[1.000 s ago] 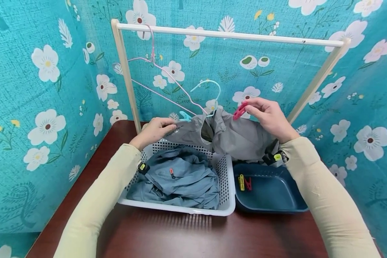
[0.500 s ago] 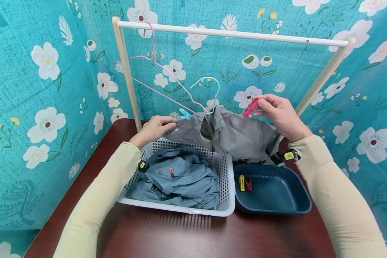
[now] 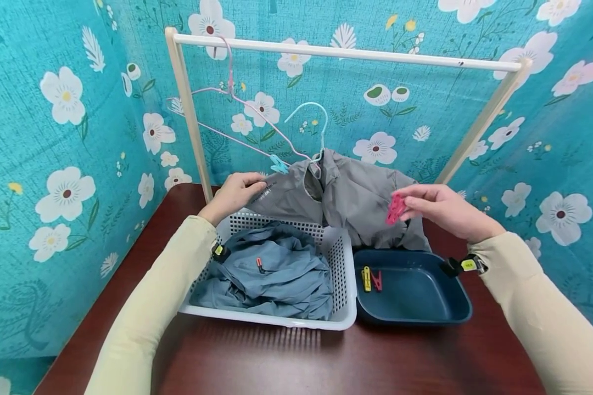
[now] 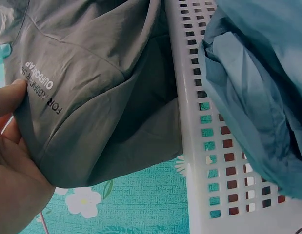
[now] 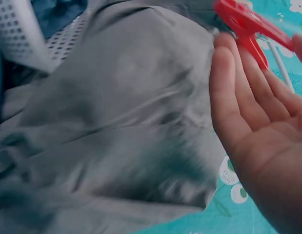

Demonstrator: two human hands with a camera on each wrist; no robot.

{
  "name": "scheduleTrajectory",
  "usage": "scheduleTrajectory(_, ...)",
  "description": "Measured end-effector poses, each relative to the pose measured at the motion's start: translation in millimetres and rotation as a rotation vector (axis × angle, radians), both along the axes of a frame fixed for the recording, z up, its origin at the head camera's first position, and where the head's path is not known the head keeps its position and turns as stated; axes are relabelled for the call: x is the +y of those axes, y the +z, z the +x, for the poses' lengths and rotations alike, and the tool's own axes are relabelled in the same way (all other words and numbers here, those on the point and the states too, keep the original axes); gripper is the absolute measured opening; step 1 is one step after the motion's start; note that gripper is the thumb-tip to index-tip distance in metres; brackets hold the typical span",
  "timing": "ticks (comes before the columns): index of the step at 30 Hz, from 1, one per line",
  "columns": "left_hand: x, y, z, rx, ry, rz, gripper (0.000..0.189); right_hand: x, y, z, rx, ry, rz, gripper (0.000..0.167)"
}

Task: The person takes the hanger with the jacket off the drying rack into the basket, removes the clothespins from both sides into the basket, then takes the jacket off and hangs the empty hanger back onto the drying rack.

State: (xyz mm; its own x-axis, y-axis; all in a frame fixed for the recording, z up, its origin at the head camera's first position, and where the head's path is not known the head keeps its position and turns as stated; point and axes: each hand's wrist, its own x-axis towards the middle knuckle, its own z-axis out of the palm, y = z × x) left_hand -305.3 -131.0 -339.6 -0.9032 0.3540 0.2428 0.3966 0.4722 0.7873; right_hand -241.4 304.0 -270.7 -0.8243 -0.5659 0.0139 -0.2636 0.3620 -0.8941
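Observation:
A grey jacket point(image 3: 361, 192) hangs on a light-blue hanger point(image 3: 325, 118), whose hook is apart from the rail. My left hand point(image 3: 234, 195) pinches the jacket's left part between thumb and fingers, beside printed lettering seen in the left wrist view. A light-blue clothespin point(image 3: 279, 164) sits at the jacket's upper left edge. My right hand point(image 3: 447, 211) holds a red clothespin point(image 3: 396, 208) by thumb and fingers, in front of the jacket's right part. In the right wrist view that clothespin point(image 5: 248, 24) is at the fingertips, and the jacket point(image 5: 126, 97) lies beside the fingers.
A white basket point(image 3: 348, 274) holds blue-grey cloth point(image 3: 277, 291) with a small orange-and-black piece on it. Right of it stands a dark blue tub point(image 3: 425, 315) with a yellow clothespin point(image 3: 366, 278) and a red one. A pink hanger point(image 3: 230, 71) hangs from the white rail point(image 3: 346, 52).
My right hand has moved down and to the right with the red clothespin, away from the jacket's upper edge. The jacket and its hanger have risen slightly; my left hand keeps its grip.

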Motion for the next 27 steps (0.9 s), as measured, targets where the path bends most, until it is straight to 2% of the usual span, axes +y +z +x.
scheduleTrajectory(5, 2.9, 3.2, -0.2, 0.012, 0.012, 0.020, 0.023, 11, -13.1, 11.1, -0.072, -0.039, 0.159, 0.043)
scheduleTrajectory(9, 3.8, 3.4, 0.3, 0.003, 0.022, 0.031, 0.023, 19, -29.5, 12.8, -0.152, -0.025, 0.213, 0.045)
scheduleTrajectory(15, 2.9, 3.7, -0.6, 0.000, 0.033, 0.044, 0.025, 26, -64.6, 8.2, -0.253, 0.066, 0.249, 0.046)
scheduleTrajectory(19, 2.6, 3.4, -2.2, 0.005, 0.041, 0.051, 0.025, 31, -88.1, 3.7, -0.315, 0.098, 0.245, 0.047)
scheduleTrajectory(27, 2.5, 1.7, -2.8, -0.001, 0.047, 0.061, 0.025, 37, -129.3, -5.1, -0.420, 0.091, 0.312, 0.047)
